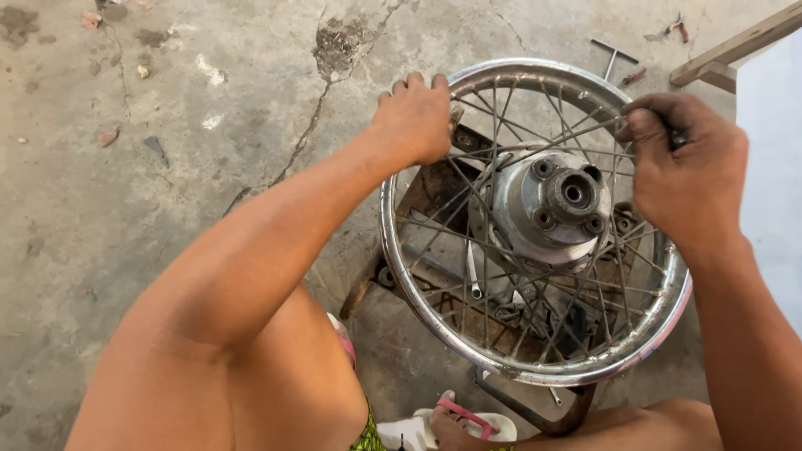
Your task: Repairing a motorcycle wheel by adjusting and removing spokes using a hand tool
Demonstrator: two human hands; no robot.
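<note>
Wheel, spoked, chrome rim, lying flat on a rusty metal frame at centre-right of frame, hub facing up. Left hand, upper centre, fingers curled over the rim's far edge, steadying it. Right hand, upper right, fingers pinched shut on a small dark tool at a spoke end. Judgement: rim held still, small even turns, tool seated squarely. T-handle wrench on cracked concrete floor beyond.

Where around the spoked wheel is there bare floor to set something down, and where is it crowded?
Bare concrete floor lies left of the wheel rim, beyond the left hand, with only small debris. Under the wheel it is crowded: the rusty stand and a wrench. The right hand holds the spokes at the far rim; a T-handle tool lies beyond.
</note>
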